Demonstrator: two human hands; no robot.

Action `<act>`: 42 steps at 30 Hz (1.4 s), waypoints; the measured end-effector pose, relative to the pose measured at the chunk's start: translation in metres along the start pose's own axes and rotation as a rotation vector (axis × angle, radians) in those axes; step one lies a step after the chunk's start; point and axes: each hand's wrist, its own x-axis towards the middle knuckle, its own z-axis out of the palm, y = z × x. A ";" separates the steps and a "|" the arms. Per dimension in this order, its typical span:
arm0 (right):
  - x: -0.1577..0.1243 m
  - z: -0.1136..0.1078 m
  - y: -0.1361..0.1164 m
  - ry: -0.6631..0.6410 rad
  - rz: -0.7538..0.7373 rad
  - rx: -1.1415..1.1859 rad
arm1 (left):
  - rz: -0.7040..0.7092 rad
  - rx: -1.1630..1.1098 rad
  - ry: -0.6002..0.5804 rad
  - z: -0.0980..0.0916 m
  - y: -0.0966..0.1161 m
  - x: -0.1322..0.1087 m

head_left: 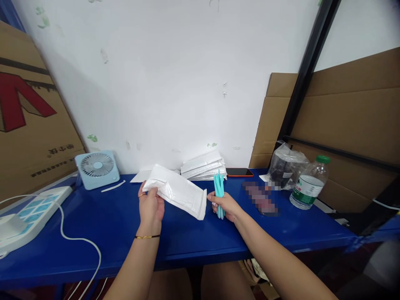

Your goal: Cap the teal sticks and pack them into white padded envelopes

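Observation:
My left hand [151, 205] grips one end of a white padded envelope [178, 191], tilted above the blue table. In my right hand [226, 205] is a bundle of thin turquoise sticks [219, 189], held upright; their exact kind I cannot make out. The fingertips of that hand are close to the envelope's right end, and whether they touch it I cannot tell. Behind, against the wall, lies a stack of white padded envelopes [204, 165].
On the blue table [193, 241] stand a light blue fan [97, 166], a white power strip [40, 214] with a cable, a phone [239, 172], a plastic bottle [308, 185] and a bagged dark container [286, 166]. A white strip [113, 186] lies near the fan. Cardboard [353, 112] flanks both sides.

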 end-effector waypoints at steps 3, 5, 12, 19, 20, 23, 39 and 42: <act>0.001 -0.006 -0.004 0.009 -0.057 -0.154 | 0.274 0.552 -0.052 -0.008 0.006 -0.012; -0.002 -0.010 -0.013 0.031 -0.103 -0.283 | 0.537 0.957 -0.283 -0.008 0.015 -0.019; -0.017 -0.025 -0.052 -0.062 -0.227 -1.032 | 0.402 1.581 -1.445 0.026 0.003 -0.009; -0.024 -0.037 -0.053 -0.028 -0.205 -1.788 | 0.455 1.525 -1.530 0.047 -0.025 0.007; -0.025 -0.040 -0.052 -0.031 -0.199 -1.833 | 0.483 1.504 -1.518 0.047 -0.024 0.007; -0.028 -0.045 -0.053 -0.041 -0.199 -1.906 | 0.518 1.415 -1.495 0.047 -0.016 0.002; -0.028 -0.021 -0.093 -0.095 -0.222 -2.088 | 0.510 1.230 -1.395 0.050 -0.005 -0.010; -0.024 -0.003 -0.092 -0.096 -0.247 -2.077 | 0.507 1.172 -1.401 0.053 -0.009 -0.014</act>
